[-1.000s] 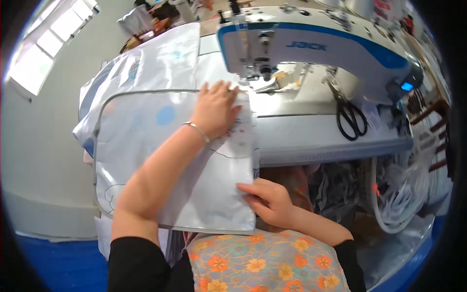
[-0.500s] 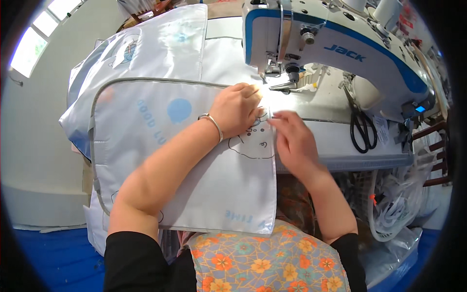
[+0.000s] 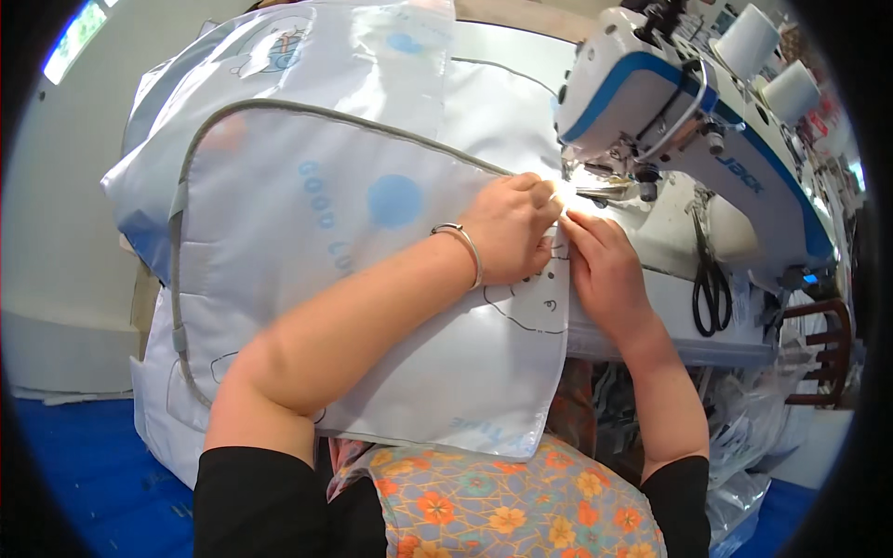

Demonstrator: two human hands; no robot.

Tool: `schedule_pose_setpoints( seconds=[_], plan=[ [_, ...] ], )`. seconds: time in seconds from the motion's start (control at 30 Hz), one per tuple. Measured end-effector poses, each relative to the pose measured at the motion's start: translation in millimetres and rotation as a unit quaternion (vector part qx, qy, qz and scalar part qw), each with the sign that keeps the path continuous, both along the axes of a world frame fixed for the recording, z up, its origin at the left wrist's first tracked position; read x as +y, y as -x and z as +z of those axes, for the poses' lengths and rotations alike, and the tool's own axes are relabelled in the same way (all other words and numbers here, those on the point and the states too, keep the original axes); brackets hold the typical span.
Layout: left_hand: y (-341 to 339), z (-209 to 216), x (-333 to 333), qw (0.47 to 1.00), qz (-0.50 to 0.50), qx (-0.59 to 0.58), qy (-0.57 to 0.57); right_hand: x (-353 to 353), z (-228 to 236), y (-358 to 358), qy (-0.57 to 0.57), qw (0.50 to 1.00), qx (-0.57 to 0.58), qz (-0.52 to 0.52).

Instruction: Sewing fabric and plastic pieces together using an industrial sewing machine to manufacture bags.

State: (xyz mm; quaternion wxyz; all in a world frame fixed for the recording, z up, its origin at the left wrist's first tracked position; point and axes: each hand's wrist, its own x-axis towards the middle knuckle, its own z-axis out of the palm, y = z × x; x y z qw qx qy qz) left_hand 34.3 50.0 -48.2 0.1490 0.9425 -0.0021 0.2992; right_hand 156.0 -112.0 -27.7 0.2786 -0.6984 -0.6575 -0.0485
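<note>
A white printed fabric panel [image 3: 437, 372] with grey binding along its edges lies in front of the sewing machine [image 3: 670, 121]. My left hand [image 3: 512, 228] rests on it with curled fingers, gripping its top right corner close to the lit needle area. My right hand [image 3: 609, 270] is at the panel's right edge just below, its fingertips together on that edge beside the left fingers. Glare and my fingers hide the exact spot where the cloth meets the machine's metal guide [image 3: 600, 192].
More white printed fabric [image 3: 344, 70] is heaped behind and left of the panel. Black scissors [image 3: 710, 288] lie on the machine bed at right. Two white thread cones [image 3: 747, 37] stand on top. Plastic bags [image 3: 758, 418] hang below the table's right end, near a wooden chair [image 3: 823, 349].
My right fingertips have come up to the fabric edge, closer to the left hand. The view has shifted and tilted, so the machine appears farther right.
</note>
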Motion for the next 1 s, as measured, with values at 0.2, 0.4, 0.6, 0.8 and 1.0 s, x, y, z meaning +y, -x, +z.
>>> schedule_pose_setpoints(
  seconds=[0.2, 0.4, 0.6, 0.8, 1.0],
  plan=[
    [4, 9, -3, 0.998, 0.009, 0.060, -0.009, 3, -4, -17, -0.032, 0.998, 0.028, 0.040],
    [2, 9, -6, 0.999, -0.002, 0.036, -0.027, 22, -7, -36, 0.005, 0.997, -0.051, -0.057],
    [5, 11, -7, 0.998, 0.014, 0.054, -0.034, 25, -9, -31, 0.037, 0.992, -0.119, -0.035],
    [1, 11, -4, 0.998, 0.002, 0.048, -0.043, 26, -6, -36, 0.053, 0.993, -0.090, -0.048],
    [-1, 11, -3, 0.998, -0.006, 0.042, -0.046, 23, -6, -37, 0.043, 0.997, -0.044, -0.045]
  ],
)
